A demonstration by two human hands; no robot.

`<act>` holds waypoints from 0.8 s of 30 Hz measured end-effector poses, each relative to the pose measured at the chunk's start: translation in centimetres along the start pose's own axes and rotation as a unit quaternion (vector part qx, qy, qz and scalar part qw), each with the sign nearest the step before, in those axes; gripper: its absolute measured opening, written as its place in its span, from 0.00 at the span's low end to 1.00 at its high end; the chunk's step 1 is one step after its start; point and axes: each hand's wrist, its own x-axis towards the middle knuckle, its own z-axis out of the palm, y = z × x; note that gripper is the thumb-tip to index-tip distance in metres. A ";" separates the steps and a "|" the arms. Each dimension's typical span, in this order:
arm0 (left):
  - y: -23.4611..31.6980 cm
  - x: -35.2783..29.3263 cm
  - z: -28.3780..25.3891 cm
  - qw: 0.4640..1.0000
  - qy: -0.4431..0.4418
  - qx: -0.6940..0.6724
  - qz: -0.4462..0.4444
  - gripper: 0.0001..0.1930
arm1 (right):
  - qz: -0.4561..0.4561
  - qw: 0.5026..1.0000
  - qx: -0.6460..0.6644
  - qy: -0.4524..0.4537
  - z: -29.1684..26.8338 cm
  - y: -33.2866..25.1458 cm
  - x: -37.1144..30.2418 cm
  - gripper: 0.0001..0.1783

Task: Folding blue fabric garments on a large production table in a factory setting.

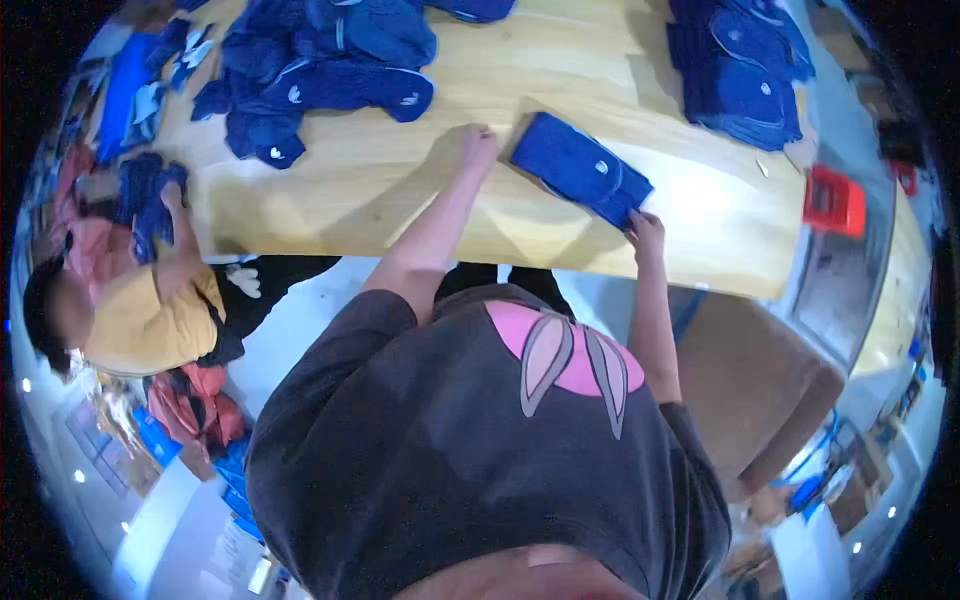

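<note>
A folded navy-blue garment [580, 168] with a small white emblem lies slantwise on the wooden table in front of me. My right hand [647, 235] pinches its near right corner between thumb and fingers. Left of the garment, and apart from it, my left hand [480, 148] is over the table with its fingers curled in; I see nothing in them. A loose heap of similar navy garments [330, 75] lies at the far left. At the far right rests a neater stack of navy garments [745, 75].
The pale wooden table [390, 215] has its near edge just before my body. A person in a yellow top [150, 325] is at the left, one hand on dark blue cloth. A red plastic stool [835, 200] stands past the right edge; a large brown box [750, 380] is near my right side.
</note>
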 end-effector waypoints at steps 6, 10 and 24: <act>-2.9 5.3 -11.1 0.910 0.314 -0.256 -0.095 0.21 | -0.118 0.986 -0.083 0.081 -3.3 1.2 -2.3 0.17; -4.5 9.2 -17.3 0.868 0.332 -0.331 -0.161 0.25 | -0.117 0.985 -0.106 0.068 -1.6 0.4 -3.9 0.15; 0.3 -8.3 -18.5 0.870 0.008 -0.422 -0.254 0.21 | -0.140 0.926 -0.252 -0.243 16.8 -2.4 -7.6 0.10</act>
